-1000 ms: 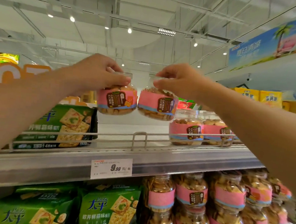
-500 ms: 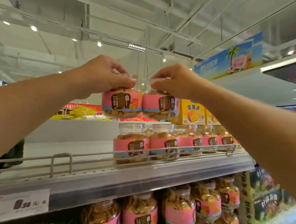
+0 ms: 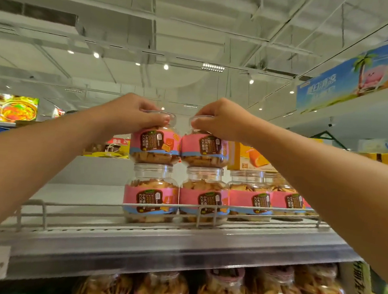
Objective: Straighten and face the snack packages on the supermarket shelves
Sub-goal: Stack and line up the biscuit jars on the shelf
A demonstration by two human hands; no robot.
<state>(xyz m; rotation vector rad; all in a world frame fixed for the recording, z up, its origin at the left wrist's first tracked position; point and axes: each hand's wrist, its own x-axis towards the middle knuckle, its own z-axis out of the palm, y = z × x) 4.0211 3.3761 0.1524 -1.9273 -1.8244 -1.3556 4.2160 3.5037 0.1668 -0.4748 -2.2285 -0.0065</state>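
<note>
Pink-labelled jars under each grip.

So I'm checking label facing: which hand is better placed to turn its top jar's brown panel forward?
Right hand: its pink-labelled clear biscuit jar shows the brown panel off-centre.
</note>
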